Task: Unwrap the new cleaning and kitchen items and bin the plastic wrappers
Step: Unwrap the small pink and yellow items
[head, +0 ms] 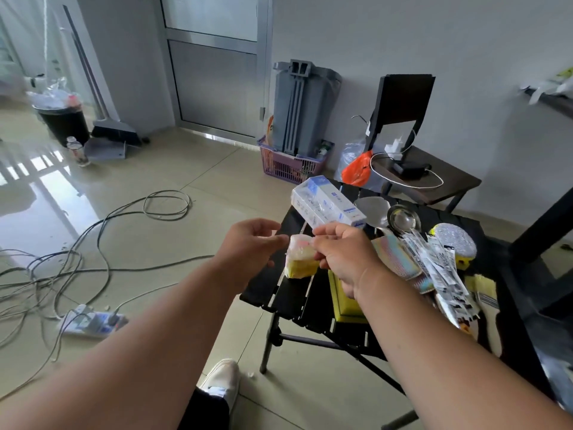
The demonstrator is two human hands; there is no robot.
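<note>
Hovering over the near edge of a black slatted folding table [297, 301], a soft yellow sponge [300, 262] in crinkled clear plastic is pinched at its top by the curled fingers of the right hand [344, 254]. The left hand [251, 246] is held just beside the sponge with loosely bent fingers; whether the wrapper is touched by it cannot be told. On the table are seen a long white and blue box [328, 204] in glossy film, a shiny metal ladle [403, 218], a glittering round scrubber [455, 240] and flat yellow sponges [344, 305]. The floor is of smooth pale tiles, with grey cables [102, 231] spread on it. A black bin [63, 124] by the far wall is filled with plastic, and a purple basket [288, 167] holds a grey upright object.
</note>
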